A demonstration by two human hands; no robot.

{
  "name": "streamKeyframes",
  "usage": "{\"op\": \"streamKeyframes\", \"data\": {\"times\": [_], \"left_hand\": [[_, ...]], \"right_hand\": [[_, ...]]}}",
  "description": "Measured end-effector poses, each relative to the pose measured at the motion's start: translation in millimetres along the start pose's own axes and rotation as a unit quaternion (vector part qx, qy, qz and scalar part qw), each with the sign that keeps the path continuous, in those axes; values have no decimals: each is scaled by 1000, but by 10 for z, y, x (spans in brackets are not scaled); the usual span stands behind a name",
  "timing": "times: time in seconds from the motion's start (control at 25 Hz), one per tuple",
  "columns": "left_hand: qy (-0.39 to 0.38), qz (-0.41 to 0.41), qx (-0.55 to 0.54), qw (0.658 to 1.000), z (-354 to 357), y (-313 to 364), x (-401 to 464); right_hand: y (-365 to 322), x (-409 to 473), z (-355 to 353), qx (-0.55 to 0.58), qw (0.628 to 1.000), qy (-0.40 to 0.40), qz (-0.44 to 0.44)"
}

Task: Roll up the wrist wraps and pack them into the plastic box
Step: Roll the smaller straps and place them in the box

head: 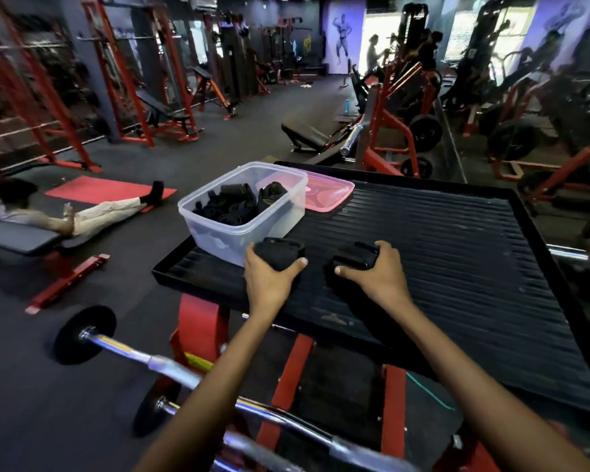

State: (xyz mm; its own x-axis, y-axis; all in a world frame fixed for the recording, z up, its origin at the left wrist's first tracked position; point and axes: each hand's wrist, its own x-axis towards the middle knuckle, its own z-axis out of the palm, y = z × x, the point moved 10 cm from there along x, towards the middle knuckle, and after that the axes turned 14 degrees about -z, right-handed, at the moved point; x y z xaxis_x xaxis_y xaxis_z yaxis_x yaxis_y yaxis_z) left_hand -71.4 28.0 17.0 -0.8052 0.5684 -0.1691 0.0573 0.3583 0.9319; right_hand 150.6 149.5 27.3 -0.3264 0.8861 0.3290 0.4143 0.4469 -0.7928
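Wrist wraps (280, 255) part-hidden under both hands, pink lid (327, 194) half behind plastic box (239, 199)

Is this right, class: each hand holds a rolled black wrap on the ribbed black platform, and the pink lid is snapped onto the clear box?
Not quite. The head view shows the pink lid lying on the platform behind the clear box, which stands open with black wraps inside. The rest holds: the left hand and right hand each hold a rolled black wrap.
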Motion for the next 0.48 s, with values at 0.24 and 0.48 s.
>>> {"op": "streamKeyframes", "data": {"times": [0.24,0.48], "left_hand": [[3,36,152,988,22,39,97],[-1,219,132,967,-42,603,-219]], "right_hand": [[-76,-88,4,33,999,35,-17],[-281,-96,-28,81,989,115,-35]]}}
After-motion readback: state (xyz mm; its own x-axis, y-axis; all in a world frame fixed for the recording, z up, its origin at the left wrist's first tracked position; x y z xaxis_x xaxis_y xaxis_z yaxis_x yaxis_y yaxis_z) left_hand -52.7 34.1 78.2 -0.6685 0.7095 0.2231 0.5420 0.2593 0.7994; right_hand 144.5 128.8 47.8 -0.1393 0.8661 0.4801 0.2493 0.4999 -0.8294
